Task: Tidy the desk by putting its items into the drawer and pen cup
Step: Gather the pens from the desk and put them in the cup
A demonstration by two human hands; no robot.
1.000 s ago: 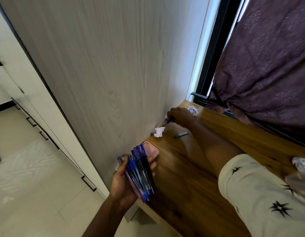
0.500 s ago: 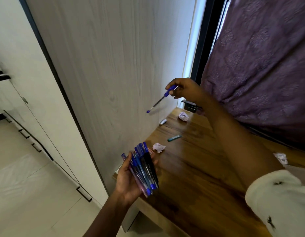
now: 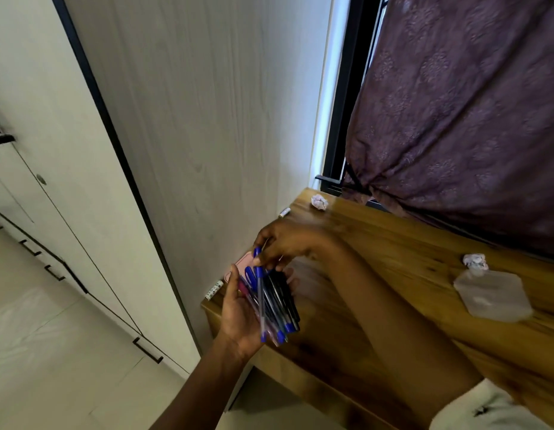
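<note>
My left hand (image 3: 238, 318) holds a bundle of blue-capped pens (image 3: 277, 305) in its palm over the near left corner of the wooden desk (image 3: 393, 274). My right hand (image 3: 288, 243) reaches across from the right and pinches one blue pen (image 3: 259, 293) by its top end, its length lying against the bundle. A pink flat case (image 3: 243, 263) shows just behind the hands, mostly hidden. No drawer or pen cup is in view.
Crumpled paper balls lie at the desk's far corner (image 3: 319, 201) and on the right (image 3: 474, 261). A small white cap (image 3: 285, 212) lies by the wall, a patterned stick (image 3: 214, 289) at the left edge. A frosted plastic piece (image 3: 492, 297) sits at right. A purple curtain (image 3: 455, 119) hangs behind.
My right hand has come down from the far end of the desk with the single blue pen and brought it onto the bundle in my left hand.
</note>
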